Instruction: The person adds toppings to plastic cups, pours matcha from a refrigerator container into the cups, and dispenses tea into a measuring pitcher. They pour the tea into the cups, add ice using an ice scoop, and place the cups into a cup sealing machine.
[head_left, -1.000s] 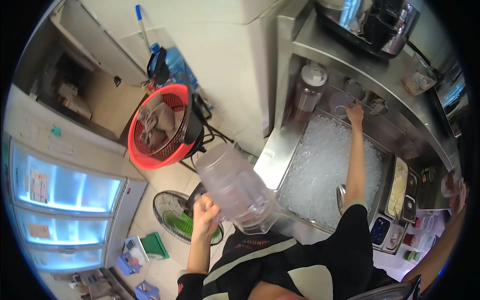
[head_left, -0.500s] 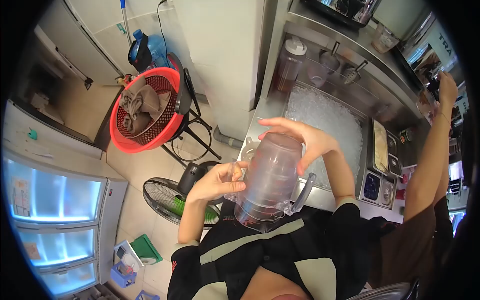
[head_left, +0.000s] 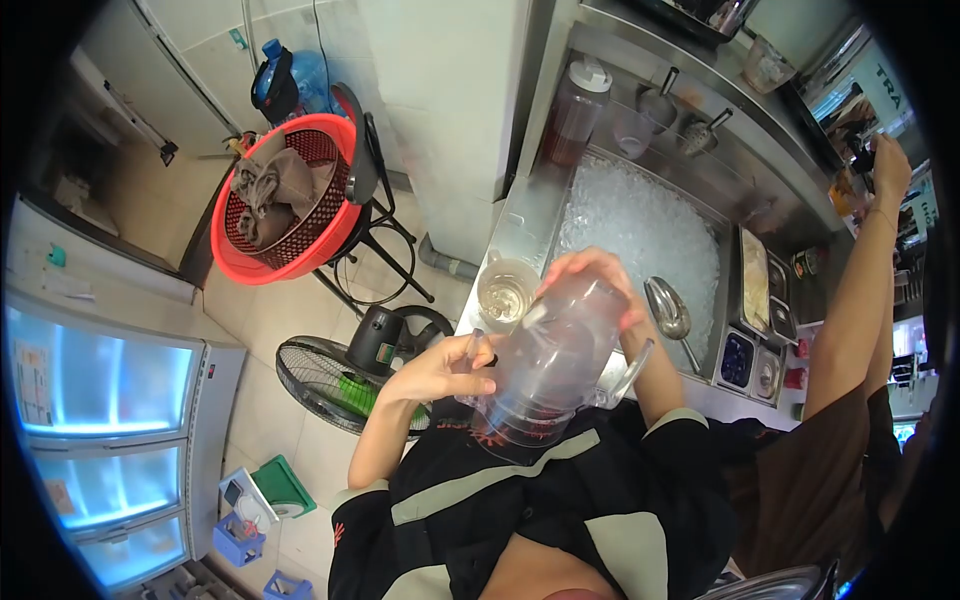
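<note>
A stack of clear plastic pitchers (head_left: pixel 555 360), apparently nested, is held in front of my chest, tilted with its base end away from me. My left hand (head_left: pixel 440 372) grips it at the left, thumb and fingers closed around a clear handle there. Around the far end curls my right hand (head_left: pixel 600 275), its fingers partly hidden behind the plastic. Another handle sticks out at the right side. Just beyond the stack, a clear jug (head_left: pixel 507 290) with some pale liquid in it stands on the steel counter.
Ice (head_left: pixel 640 225) fills a steel bin ahead, with a metal scoop (head_left: pixel 668 308) lying on it. A lidded container (head_left: pixel 577 115) stands behind. Left are a red basket (head_left: pixel 228 245) on a stool and a floor fan (head_left: pixel 340 385). A co-worker's arm (head_left: pixel 850 310) reaches forward at right.
My right hand has closed in around the far end of the pitchers, which now lean more to the right. The jug and the scoop have come more into view.
</note>
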